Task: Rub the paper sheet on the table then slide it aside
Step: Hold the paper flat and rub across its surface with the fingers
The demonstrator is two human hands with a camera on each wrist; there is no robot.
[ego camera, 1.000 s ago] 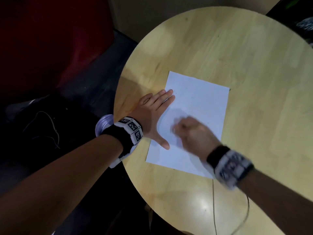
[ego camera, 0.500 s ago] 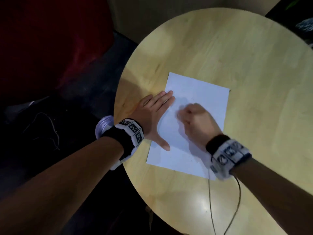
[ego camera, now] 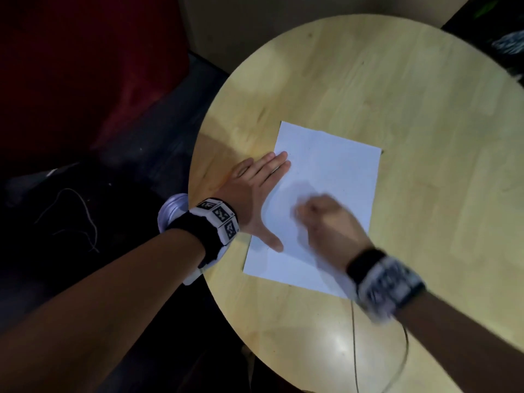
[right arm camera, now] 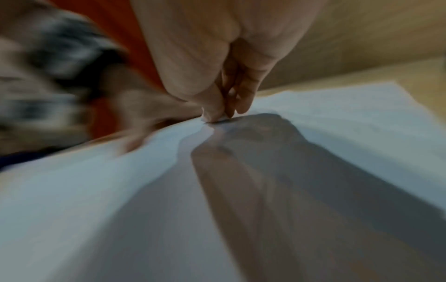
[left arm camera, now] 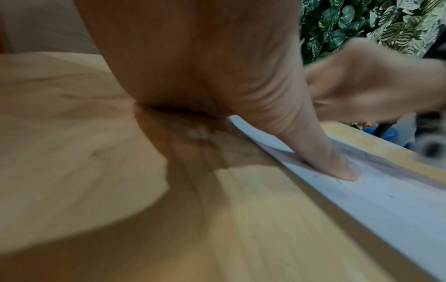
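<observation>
- Round wooden table (ego camera: 425,137), dim room around.
- Lay flat near the left rim: 1 paper sheet (ego camera: 334,171).
- Pinned its edge with flat left hand (ego camera: 255,188).
- Rubbed with right hand (ego camera: 329,222), fingertips (right arm camera: 217,112) bunched; anything pinched, unclear.
- Looked light, thin, crease-prone; best slid under a flat palm.

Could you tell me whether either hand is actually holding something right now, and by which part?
The left hand presses flat on the paper sheet. The right hand's grip pinches something small and white; what it is cannot be told.

White paper sheet (ego camera: 334,177) flat on round wooden table (ego camera: 425,109)
</observation>
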